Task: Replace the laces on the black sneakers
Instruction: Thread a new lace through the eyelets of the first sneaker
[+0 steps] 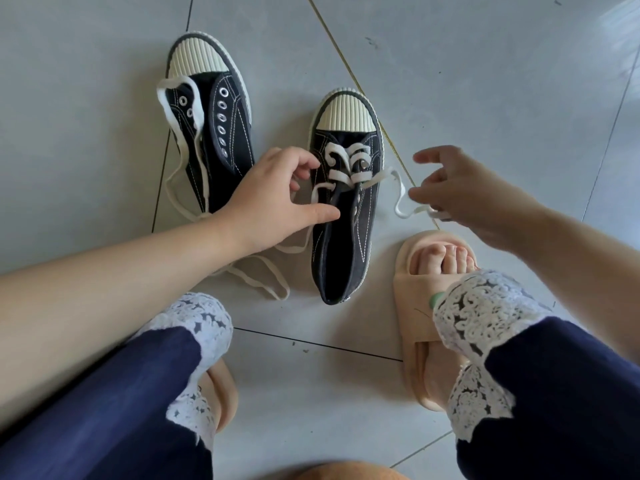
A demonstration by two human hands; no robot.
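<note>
Two black sneakers stand side by side on the tiled floor (485,81), toes pointing away from the person.

1. Unlaced sneaker (228,133): on the person's left. Its eyelets are bare. A loose lace (204,181) is draped over the tongue opening and trails onto the floor toward the person.

2. Partly laced sneaker (343,220): to the right of the first, nearer the person. A white lace (346,161) crosses the eyelets closest to the toe cap; the eyelets nearer the heel are not threaded.

3. Left hand (273,199): grips the left side of the partly laced sneaker. The thumb lies straight across the tongue, and the fingers are curled over the outer edge just beside the lace crossings.

4. Right hand (457,192): held above the floor to the right of the same sneaker. One end of the white lace runs from the eyelets to the underside of this hand. The hand is blurred; the lace appears to be pinched by the lower fingers while the upper fingers are loosely spread.

5. Beige slipper (408,282): on the person's right foot, just beside the heel of the partly laced sneaker.
</note>
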